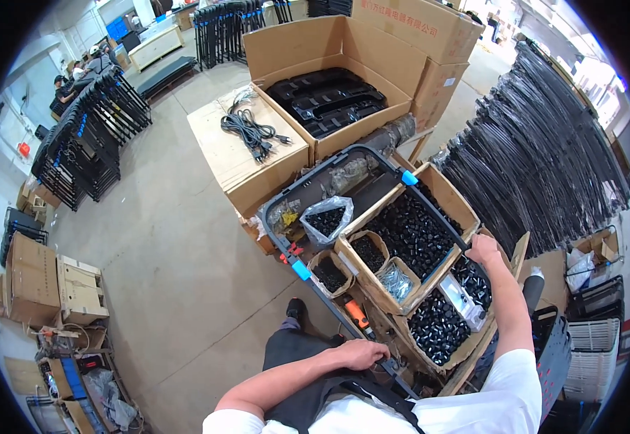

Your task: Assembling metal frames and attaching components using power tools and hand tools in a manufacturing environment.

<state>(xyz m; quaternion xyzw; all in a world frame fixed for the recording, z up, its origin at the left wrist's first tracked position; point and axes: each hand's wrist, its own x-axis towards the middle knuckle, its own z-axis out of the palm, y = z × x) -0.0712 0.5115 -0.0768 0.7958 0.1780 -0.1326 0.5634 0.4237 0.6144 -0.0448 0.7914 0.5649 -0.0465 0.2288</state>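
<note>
Floor [177, 246]: bare concrete lies open to my left; on my right, stacked black frames [539, 159] crowd close. Cart [315, 184]: dark rim, packed with cardboard boxes of small black parts [413, 231]. I log my left hand [362, 353] curled around the cart's near edge, fingers closed on it. I log my right hand [483, 249] resting on the far right box's rim; I cannot tell how far open it is.
</note>
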